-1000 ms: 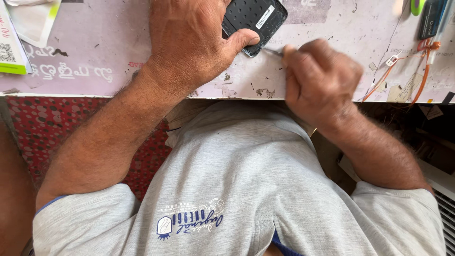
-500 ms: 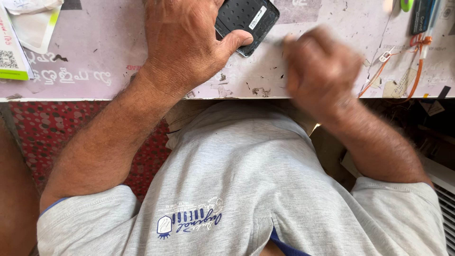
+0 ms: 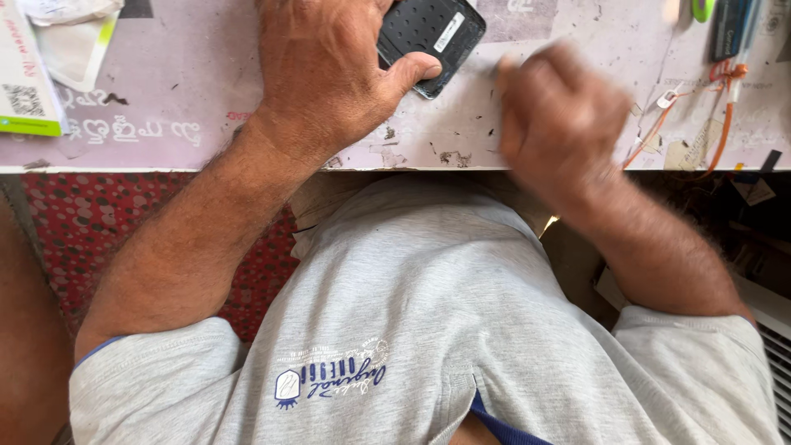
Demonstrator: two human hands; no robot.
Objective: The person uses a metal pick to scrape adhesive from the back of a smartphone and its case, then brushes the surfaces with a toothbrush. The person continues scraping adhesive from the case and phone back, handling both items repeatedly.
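Phone (image 3: 430,37) top centre, pinned on table (image 3: 206,124) by your left hand (image 3: 325,74), thumb pressed against edge; right hand (image 3: 560,124) blurred, fingers curled, grip unclear.

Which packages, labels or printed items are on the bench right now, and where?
White sticker label: small rectangle on the black dotted device back held under the left hand.
White cardboard box with green edge and square code: far left of the table.
White-and-green plastic pouch: top left, beside the box.
Dark blue flat packet: top right, above orange wires.
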